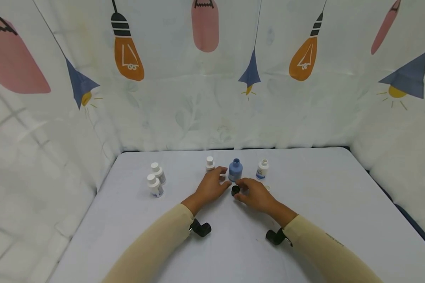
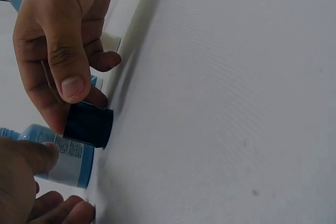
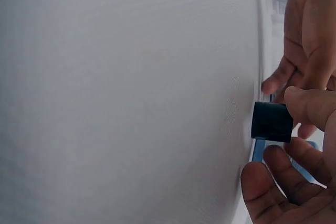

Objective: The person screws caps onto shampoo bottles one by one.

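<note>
between both hands (image 1: pixel 209 186) (image 1: pixel 257 194), black cap (image 1: pixel 235 190)

White fabric sheets hang behind a table (image 1: pixel 326 192) draped in plain pale cloth, making a back wall (image 1: pixel 163 110) and two side walls, left (image 1: pixel 42 169) and right (image 1: pixel 403 137). Printed motifs dangle on drawn cords: orange bulbs (image 1: pixel 129 59), blue lampshades (image 1: pixel 250 70) with yellow rays and pink pencil-like shapes (image 1: pixel 205 29). Faint leafy patterns show through between them, and grey crossing lines mark the left wall. A dark strip (image 1: pixel 416 224) borders the table's right edge. The light is soft and fairly even, the sheets lightly creased.
</note>
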`<state>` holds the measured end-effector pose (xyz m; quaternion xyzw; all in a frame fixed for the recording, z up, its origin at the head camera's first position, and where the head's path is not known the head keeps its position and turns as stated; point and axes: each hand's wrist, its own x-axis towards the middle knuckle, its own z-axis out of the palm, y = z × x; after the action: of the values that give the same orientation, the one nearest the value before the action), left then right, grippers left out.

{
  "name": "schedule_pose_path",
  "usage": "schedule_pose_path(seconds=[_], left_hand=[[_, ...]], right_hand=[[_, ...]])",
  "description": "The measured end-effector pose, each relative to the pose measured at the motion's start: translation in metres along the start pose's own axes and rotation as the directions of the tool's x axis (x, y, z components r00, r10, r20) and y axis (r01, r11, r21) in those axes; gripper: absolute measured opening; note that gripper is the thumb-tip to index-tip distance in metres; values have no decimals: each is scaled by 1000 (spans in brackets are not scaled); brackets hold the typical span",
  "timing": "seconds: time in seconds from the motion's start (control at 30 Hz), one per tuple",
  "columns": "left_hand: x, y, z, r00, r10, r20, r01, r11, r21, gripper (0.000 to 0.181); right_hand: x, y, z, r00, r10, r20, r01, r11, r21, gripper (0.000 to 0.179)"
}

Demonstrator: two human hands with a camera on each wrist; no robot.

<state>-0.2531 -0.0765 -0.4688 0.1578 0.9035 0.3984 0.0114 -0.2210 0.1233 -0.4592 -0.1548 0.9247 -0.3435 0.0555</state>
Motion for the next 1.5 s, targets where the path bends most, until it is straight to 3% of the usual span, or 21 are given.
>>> schedule_pose_path(seconds=[0.27,0.53,0.83,1.07,1.3,1.5], left_hand=[[7,3,11,997,-21,-75,21,1000,-1,60],[16,4,17,995,-48,-87,47,999,-12,70],[23,7,23,995,-35,-97,29,998,-64,71],[22,9,24,991,-33,-133,24,997,-69,61],[17,7,21,993,10,-114,-16,999,-52,57],[9,2,16,996,37,-78,-40,999,-34,55]], right_hand=[[1,2,1,1000,-7,-5,7,1000,-11,42],[2,2,0,999,-30,-11,30,999,-14,36],[4,5,1,999,-47,-20,47,999,3,32],[1,3,-3,1000,-21,-22,21,1000,-8,32],[-4,-1,-14,1000,-8,0,8,1000,-12,33],[-10,-3,-26,997,-66,26,66,998,9,31]])
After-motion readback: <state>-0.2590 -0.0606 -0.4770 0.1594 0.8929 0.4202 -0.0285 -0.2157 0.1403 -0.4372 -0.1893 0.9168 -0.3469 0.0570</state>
